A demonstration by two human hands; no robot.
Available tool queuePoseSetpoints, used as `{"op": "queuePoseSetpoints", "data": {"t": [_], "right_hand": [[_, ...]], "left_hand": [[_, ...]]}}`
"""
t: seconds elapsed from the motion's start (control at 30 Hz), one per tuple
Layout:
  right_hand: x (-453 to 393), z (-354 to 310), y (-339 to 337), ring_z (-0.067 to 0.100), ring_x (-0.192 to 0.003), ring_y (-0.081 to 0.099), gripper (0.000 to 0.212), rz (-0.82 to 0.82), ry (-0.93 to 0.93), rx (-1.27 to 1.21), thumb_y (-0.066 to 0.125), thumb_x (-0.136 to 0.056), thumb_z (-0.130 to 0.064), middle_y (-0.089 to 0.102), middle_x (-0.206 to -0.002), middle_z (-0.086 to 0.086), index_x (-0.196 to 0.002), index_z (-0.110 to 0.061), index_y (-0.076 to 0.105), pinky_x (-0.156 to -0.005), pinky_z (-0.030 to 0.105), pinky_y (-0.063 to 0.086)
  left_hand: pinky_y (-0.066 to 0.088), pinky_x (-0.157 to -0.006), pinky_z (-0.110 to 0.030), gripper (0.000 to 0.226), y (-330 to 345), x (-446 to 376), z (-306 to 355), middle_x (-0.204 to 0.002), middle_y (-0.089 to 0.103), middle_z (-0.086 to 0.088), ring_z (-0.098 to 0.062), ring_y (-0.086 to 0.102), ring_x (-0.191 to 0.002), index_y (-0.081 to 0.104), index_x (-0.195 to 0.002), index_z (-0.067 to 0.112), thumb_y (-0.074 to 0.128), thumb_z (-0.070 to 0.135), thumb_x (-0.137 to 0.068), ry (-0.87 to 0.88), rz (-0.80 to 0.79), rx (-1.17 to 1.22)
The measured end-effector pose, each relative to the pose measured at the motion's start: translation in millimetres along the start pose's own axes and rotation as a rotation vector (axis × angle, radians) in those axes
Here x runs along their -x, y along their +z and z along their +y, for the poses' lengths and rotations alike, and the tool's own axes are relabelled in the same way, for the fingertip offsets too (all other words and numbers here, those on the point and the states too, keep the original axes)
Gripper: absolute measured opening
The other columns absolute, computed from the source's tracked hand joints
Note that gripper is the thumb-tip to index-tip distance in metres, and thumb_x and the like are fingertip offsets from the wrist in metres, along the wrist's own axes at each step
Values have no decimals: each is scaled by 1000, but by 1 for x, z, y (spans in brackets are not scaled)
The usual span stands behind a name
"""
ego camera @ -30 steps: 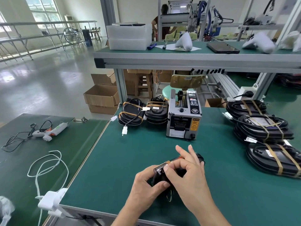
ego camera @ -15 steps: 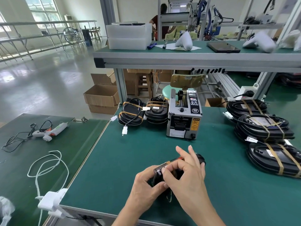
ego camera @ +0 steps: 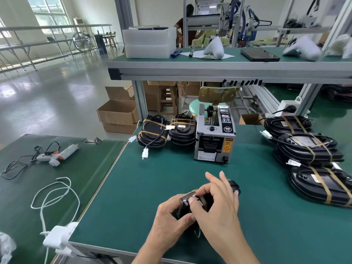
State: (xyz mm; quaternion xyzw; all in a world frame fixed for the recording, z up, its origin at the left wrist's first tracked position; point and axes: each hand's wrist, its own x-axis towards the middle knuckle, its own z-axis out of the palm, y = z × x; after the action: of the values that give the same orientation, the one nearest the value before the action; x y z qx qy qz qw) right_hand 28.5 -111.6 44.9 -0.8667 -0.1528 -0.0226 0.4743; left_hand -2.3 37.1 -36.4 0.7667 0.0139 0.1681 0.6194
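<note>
- Two hands are meeting over a small black part (ego camera: 184,200), which is sitting low on the green table (ego camera: 137,187), near its front edge.
- The left hand (ego camera: 171,220) is gripping the part's near end, with the fingers curling round it and the thumb pressing its side.
- The right hand (ego camera: 219,212) is pinching the part's top edge between thumb and forefinger, right where a brownish strip (ego camera: 192,193) is lying; its other fingers are stretching out straight above the part.
- A grey tape machine (ego camera: 213,141) is standing farther back, well apart from the hands.
- Banded black bundles (ego camera: 304,147) are lying stacked to the right, with more (ego camera: 152,132) beside the machine's left.
- A glue gun (ego camera: 57,155) is resting on the neighbouring table.
</note>
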Motion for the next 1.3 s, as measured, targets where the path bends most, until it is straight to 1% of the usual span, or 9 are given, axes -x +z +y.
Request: {"op": "queuePoseSetpoints", "data": {"t": [0.47, 0.6, 0.7, 0.8, 0.87, 0.97, 1.07, 1.13, 1.3], "right_hand": [[4, 5, 15, -6, -153, 2, 24, 95, -39, -64, 69, -93, -22, 44, -139, -29, -99, -36, 50, -119, 24, -17], [1, 3, 16, -13, -149, 9, 28, 152, -24, -56, 62, -98, -17, 46, -131, -35, -111, -39, 50, -125, 34, -10], [-6, 0, 9, -11, -145, 23, 21, 155, 31, -94, 56, -102, -26, 56, -124, -30, -118, -39, 57, -125, 34, -10], [-19, 1, -7, -9, -121, 50, 14, 194, 77, -155, 51, -102, -38, 68, -106, -23, -109, -40, 63, -124, 28, -10], [-34, 6, -18, -10, -109, 55, 10, 231, 75, -129, 57, -101, -36, 69, -100, -23, -104, -39, 65, -125, 27, 6], [-71, 13, -32, -7, -95, 61, 11, 220, 91, -117, 64, -98, -30, 70, -91, -24, -93, -38, 68, -88, 13, 43], [-119, 23, -35, 6, -79, 70, 18, 119, 230, -72, 63, -96, -23, 73, -80, -13, -81, -29, 71, -76, 27, 54], [-146, 31, -31, 15, -70, 74, 25, 84, 374, -147, 59, -94, -14, 76, -81, 0, -72, -18, 70, -72, 35, 57], [-182, 36, -15, 18, -63, 69, 21, 125, 579, -421, 58, -93, -2, 75, -82, 13, -76, -9, 70, -55, 26, 49]], "left_hand": [[57, -93, -25, 42, 1, 1, 5, -120, 78, 5, -19, 74, -111, 77, -123, 36, 78, 60, -89, 36, 10, 7], [56, -89, -22, 44, 0, 1, 6, -116, 79, 4, -16, 75, -106, 76, -124, 37, 80, 59, -86, 48, 11, 13], [56, -89, -24, 45, -1, 1, 5, -112, 79, 4, -17, 75, -104, 78, -121, 37, 80, 63, -84, 61, 22, 1], [55, -89, -24, 51, 0, 1, 3, -110, 80, 6, -16, 75, -103, 81, -114, 31, 78, 71, -82, 81, 45, -5], [56, -89, -30, 54, -1, 1, 1, -108, 80, 5, -17, 75, -102, 82, -113, 28, 77, 71, -82, 84, 52, -14], [56, -91, -30, 48, -1, 0, 0, -109, 80, 5, -18, 75, -104, 81, -114, 31, 79, 67, -83, 94, 46, -19], [55, -89, -22, 43, -1, -1, 5, -109, 80, 6, -14, 76, -103, 80, -115, 37, 80, 66, -82, 102, 50, -19], [55, -88, -20, 42, -1, -1, 7, -107, 80, 9, -12, 76, -101, 79, -114, 43, 79, 69, -82, 108, 58, -27], [54, -88, -19, 41, -2, -3, 8, -107, 80, 11, -10, 76, -102, 79, -113, 46, 78, 71, -81, 124, 55, -36]]}}
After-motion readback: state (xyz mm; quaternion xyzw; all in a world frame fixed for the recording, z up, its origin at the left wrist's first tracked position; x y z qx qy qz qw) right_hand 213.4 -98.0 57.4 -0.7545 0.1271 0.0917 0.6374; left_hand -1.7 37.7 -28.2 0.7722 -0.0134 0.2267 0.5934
